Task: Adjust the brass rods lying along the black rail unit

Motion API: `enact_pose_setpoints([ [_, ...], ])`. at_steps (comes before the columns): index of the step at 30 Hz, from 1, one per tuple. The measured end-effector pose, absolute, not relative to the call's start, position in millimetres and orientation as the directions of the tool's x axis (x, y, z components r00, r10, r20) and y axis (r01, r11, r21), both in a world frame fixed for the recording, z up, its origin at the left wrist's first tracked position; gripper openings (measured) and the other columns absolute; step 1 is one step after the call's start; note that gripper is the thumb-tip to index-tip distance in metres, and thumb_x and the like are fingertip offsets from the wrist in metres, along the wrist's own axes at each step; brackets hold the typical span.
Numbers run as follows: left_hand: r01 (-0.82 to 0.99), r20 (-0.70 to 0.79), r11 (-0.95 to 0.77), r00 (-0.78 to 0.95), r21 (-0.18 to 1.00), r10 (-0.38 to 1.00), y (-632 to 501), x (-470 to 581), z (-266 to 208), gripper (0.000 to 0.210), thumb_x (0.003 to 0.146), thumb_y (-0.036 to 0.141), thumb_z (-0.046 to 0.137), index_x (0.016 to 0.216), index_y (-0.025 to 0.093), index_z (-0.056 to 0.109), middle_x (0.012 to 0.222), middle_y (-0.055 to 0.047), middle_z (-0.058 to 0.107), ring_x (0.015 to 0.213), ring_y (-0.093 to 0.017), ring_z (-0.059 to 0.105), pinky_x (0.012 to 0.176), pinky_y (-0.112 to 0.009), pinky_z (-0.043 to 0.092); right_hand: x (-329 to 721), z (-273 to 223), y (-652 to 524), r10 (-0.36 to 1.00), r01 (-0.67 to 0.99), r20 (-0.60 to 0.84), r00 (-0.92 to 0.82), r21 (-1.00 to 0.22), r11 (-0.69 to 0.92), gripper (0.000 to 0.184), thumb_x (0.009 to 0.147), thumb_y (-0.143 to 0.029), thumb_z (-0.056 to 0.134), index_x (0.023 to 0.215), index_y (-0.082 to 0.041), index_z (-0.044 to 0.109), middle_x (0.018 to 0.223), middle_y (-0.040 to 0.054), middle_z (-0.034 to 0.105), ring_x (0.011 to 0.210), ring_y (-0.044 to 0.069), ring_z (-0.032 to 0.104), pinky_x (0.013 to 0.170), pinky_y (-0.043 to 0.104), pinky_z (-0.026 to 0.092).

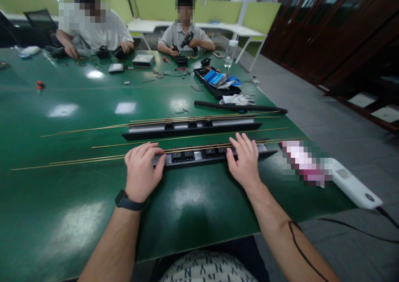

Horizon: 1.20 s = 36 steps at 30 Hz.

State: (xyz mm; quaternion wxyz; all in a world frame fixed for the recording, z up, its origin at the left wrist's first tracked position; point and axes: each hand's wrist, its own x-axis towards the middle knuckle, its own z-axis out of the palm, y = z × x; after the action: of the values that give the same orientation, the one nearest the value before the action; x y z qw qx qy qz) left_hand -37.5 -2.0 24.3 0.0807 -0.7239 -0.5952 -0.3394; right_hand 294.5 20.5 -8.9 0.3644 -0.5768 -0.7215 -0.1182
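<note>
A long black rail (199, 157) with a silvery inner channel lies before me, several black blocks (183, 155) set along it. Thin brass-coloured rods (87, 160) run lengthwise over it and stick out far to the left. My left hand (143, 170), wearing a dark watch, is closed around the rail's left part, thumb on the near side, fingers over the rods. Toward the right end, my right hand (245, 159) rests across the rail with its fingers spread. Behind it lies a second similar rail (193, 129) with more rods on top.
A black strip (240, 106), white gloves (238, 99) and a black tray (215, 89) with blue packs lie farther back. At right are a blurred pinkish item (304, 161) and a white corded device (355, 184) by the table edge. Two people sit opposite, one holding a power drill (187, 39).
</note>
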Motion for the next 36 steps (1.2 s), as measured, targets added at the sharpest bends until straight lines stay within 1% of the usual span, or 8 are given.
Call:
enact_pose_setpoints([
  [5,0.917,0.589,-0.287,0.074,0.276,0.805,-2.4,-37.6,24.9,0.010,0.098,0.031,0.061,0.095,0.027,0.071,0.116,-0.004,0.076,0.118,-0.028,0.067,0.106,-0.047,0.038,294.4,-9.3,20.2,0.746,0.919,0.662,-0.070,-0.248,0.305,0.037,0.104,-0.032,0.052,0.136,-0.019,0.066,0.151,0.0140,0.060,0.147,0.031,0.047,0.123,0.058,0.028],
  [13,0.924,0.574,-0.245,0.034,0.294,0.818,-2.4,-40.9,25.3,0.006,0.094,0.031,0.067,0.093,0.026,0.070,0.117,-0.004,0.076,0.119,-0.028,0.066,0.107,-0.048,0.037,295.6,-12.3,21.6,0.749,0.912,0.660,-0.060,-0.269,0.310,0.038,0.103,-0.033,0.054,0.136,-0.020,0.066,0.151,0.0136,0.060,0.148,0.032,0.047,0.124,0.059,0.025],
  [18,0.929,0.581,-0.254,0.053,0.271,0.812,-1.5,-41.7,23.8,0.007,0.095,0.031,0.066,0.093,0.026,0.071,0.117,-0.004,0.076,0.118,-0.028,0.067,0.106,-0.047,0.038,294.7,-10.6,21.0,0.754,0.909,0.655,-0.054,-0.281,0.309,0.039,0.103,-0.034,0.052,0.137,-0.021,0.066,0.151,0.0142,0.061,0.147,0.033,0.047,0.123,0.061,0.026],
  [23,0.935,0.585,-0.220,0.017,0.277,0.811,-1.9,-41.8,24.9,0.006,0.092,0.031,0.070,0.092,0.025,0.069,0.116,-0.004,0.076,0.116,-0.029,0.067,0.104,-0.048,0.038,294.9,-11.3,21.0,0.745,0.908,0.665,-0.056,-0.277,0.316,0.037,0.103,-0.033,0.053,0.136,-0.020,0.067,0.150,0.0142,0.061,0.147,0.032,0.047,0.123,0.059,0.026],
  [25,0.933,0.587,-0.227,0.022,0.279,0.809,-1.5,-41.8,23.9,0.007,0.091,0.032,0.071,0.092,0.025,0.069,0.116,-0.004,0.076,0.116,-0.030,0.067,0.104,-0.048,0.038,294.6,-11.3,21.0,0.742,0.906,0.668,-0.055,-0.278,0.318,0.037,0.103,-0.033,0.054,0.135,-0.020,0.067,0.150,0.0141,0.061,0.147,0.032,0.047,0.123,0.059,0.026],
  [30,0.925,0.588,-0.270,0.066,0.266,0.806,-0.9,-42.9,21.2,0.006,0.095,0.031,0.067,0.095,0.027,0.072,0.117,-0.003,0.076,0.120,-0.028,0.066,0.107,-0.048,0.037,294.1,-11.2,20.6,0.746,0.905,0.664,-0.054,-0.283,0.317,0.037,0.103,-0.032,0.054,0.136,-0.021,0.067,0.151,0.0136,0.061,0.147,0.032,0.047,0.124,0.059,0.026],
  [36,0.937,0.598,-0.216,0.010,0.274,0.802,-2.0,-43.4,23.2,0.007,0.092,0.032,0.069,0.091,0.025,0.070,0.117,-0.005,0.076,0.117,-0.030,0.067,0.105,-0.049,0.038,295.2,-12.9,20.1,0.750,0.905,0.659,-0.052,-0.287,0.314,0.037,0.103,-0.032,0.055,0.137,-0.021,0.066,0.152,0.0132,0.060,0.148,0.031,0.046,0.124,0.059,0.025],
])
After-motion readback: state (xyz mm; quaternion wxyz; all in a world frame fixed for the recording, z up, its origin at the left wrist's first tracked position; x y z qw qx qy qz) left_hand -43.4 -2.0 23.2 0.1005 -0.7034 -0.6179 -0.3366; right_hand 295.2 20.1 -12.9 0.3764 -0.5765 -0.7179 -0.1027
